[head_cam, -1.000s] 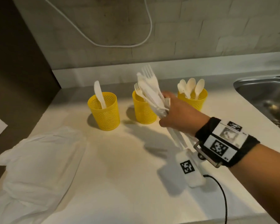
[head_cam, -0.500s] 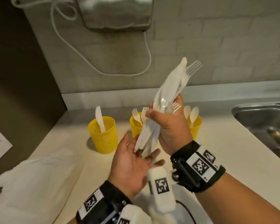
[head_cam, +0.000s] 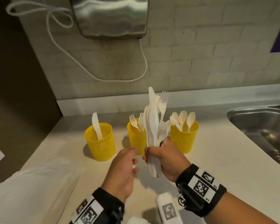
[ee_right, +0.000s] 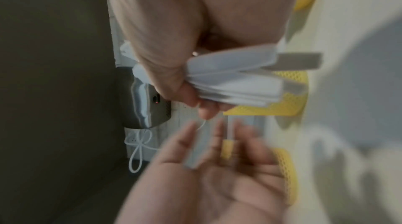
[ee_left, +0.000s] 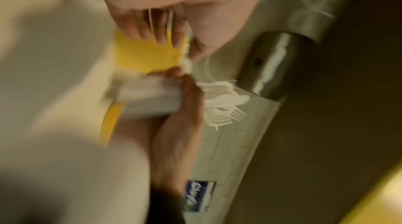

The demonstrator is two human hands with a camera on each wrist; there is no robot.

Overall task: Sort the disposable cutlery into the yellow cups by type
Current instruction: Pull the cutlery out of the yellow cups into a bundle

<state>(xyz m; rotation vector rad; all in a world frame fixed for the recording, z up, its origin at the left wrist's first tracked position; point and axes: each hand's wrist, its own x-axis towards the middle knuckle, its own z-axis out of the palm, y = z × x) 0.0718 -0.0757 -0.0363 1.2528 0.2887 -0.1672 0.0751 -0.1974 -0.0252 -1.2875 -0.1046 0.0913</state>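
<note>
Three yellow mesh cups stand in a row on the counter. The left cup [head_cam: 99,141] holds one knife, the middle cup [head_cam: 135,139] forks, the right cup [head_cam: 184,138] spoons. My right hand [head_cam: 163,159] grips a bundle of white knives and forks [head_cam: 153,125] by the handles and holds it upright in front of the middle cup. In the right wrist view the handles [ee_right: 234,79] stick out past the right hand [ee_right: 163,38]. My left hand [head_cam: 124,167] hovers just left of the handles with relaxed fingers. Its palm [ee_right: 206,176] faces up and is blurred.
A crumpled white bag [head_cam: 31,191] lies at the front left. A steel sink [head_cam: 262,126] is set into the counter on the right. A metal dispenser [head_cam: 110,16] with a white cable [head_cam: 136,75] hangs on the brick wall. A white tagged device [head_cam: 168,209] lies near me.
My right hand lifted the bundle from the counter, then lowered it and stood it upright. My left hand came in under the handles and has moved to the bundle's left side.
</note>
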